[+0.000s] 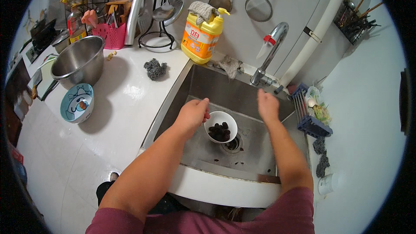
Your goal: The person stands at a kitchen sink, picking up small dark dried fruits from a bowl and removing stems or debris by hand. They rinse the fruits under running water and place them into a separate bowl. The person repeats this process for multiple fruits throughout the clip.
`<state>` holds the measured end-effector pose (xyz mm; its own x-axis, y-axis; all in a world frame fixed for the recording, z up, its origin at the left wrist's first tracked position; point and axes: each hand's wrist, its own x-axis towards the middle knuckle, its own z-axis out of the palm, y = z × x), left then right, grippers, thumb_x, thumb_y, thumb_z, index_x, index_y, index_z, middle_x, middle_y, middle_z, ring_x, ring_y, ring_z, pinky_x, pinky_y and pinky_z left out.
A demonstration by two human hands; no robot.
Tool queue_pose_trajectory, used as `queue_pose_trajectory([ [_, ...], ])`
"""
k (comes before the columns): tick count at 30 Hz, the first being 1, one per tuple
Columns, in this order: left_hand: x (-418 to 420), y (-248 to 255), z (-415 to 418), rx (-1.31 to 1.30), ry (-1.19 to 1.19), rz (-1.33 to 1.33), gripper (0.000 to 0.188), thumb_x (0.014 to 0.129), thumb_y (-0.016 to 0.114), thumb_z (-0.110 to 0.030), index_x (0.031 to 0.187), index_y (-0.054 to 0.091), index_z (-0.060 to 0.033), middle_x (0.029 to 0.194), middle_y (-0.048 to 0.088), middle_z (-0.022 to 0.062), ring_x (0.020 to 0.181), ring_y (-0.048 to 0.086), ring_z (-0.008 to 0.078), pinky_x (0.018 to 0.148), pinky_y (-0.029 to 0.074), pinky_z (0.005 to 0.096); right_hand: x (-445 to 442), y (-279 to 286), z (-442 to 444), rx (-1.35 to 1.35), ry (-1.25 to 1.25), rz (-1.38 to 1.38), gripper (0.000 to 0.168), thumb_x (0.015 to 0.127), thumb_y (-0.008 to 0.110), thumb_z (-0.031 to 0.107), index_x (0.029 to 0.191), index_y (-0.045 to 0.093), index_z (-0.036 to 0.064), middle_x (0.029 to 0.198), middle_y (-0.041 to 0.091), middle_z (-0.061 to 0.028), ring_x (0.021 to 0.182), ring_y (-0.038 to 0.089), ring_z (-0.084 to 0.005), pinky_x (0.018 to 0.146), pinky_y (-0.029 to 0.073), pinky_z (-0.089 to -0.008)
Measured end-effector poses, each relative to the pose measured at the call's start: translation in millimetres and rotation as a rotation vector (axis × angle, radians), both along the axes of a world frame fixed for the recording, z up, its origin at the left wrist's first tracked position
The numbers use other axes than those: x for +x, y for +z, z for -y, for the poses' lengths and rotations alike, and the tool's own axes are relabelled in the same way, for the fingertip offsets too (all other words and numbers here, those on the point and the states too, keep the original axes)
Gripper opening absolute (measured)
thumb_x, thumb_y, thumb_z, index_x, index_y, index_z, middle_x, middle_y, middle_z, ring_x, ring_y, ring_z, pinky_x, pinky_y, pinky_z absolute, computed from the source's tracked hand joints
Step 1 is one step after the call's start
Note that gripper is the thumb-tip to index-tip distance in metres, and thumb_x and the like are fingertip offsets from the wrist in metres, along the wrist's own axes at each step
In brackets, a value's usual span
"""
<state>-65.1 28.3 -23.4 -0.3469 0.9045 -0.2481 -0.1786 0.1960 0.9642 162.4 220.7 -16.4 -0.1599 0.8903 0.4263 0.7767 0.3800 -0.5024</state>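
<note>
My left hand grips the left rim of a white bowl over the stainless steel sink. Dark, wrinkled pieces that look like dried dates lie in the bowl, which is above and beside the drain. My right hand is over the sink's right side, below the chrome faucet, and does not touch the bowl. It is slightly blurred, and its fingers are partly hidden, so I cannot tell how they are set. A red-banded nozzle is on the faucet's spout.
A yellow detergent jug stands behind the sink's left corner. On the left counter are a steel wool pad, a large steel bowl and a blue patterned bowl. A sink rack with scraps hangs at the right edge.
</note>
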Motion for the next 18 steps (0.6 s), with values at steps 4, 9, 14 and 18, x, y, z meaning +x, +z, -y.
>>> queue_pose_trajectory([
  [4,8.0,-3.3,-6.1,0.062,-0.107,-0.32,0.041,0.097,0.054,-0.041,0.09,0.063,-0.0011,0.077,0.065,0.0083,0.071,0.06,0.0156,0.066,0.047,0.0318,27.5,19.8,-34.0,0.192,-0.227,0.006,0.046,0.096,0.051,0.044,0.093,0.062,0.0,0.087,0.066,-0.0267,0.087,0.062,-0.0458,0.075,0.047,-0.0541],
  [9,8.1,4.4,-3.7,-0.027,-0.213,-0.501,0.05,0.094,0.052,-0.047,0.097,0.067,0.0008,0.088,0.07,0.0157,0.085,0.067,0.03,0.078,0.05,0.0402,22.3,24.0,-61.3,0.288,-0.149,0.2,0.039,0.099,0.046,0.037,0.095,0.061,0.001,0.088,0.065,-0.0272,0.086,0.062,-0.0477,0.074,0.047,-0.0563],
  [14,11.9,1.6,-2.8,-0.055,-0.178,-0.689,0.049,0.093,0.053,-0.048,0.096,0.069,-0.002,0.093,0.07,0.018,0.089,0.067,0.0336,0.078,0.051,0.042,18.9,45.9,-98.5,0.285,-0.187,0.292,0.041,0.099,0.041,0.036,0.099,0.064,0.001,0.097,0.066,-0.0261,0.093,0.061,-0.0468,0.081,0.048,-0.0549],
  [18,16.2,10.7,3.3,-0.145,-0.243,-0.85,0.049,0.092,0.053,-0.051,0.097,0.07,-0.0051,0.097,0.07,0.0186,0.094,0.066,0.0375,0.081,0.052,0.045,8.8,63.9,-122.4,0.089,-0.21,0.334,0.045,0.096,0.039,0.034,0.102,0.068,-0.001,0.111,0.064,-0.0262,0.106,0.059,-0.0439,0.093,0.045,-0.0503],
])
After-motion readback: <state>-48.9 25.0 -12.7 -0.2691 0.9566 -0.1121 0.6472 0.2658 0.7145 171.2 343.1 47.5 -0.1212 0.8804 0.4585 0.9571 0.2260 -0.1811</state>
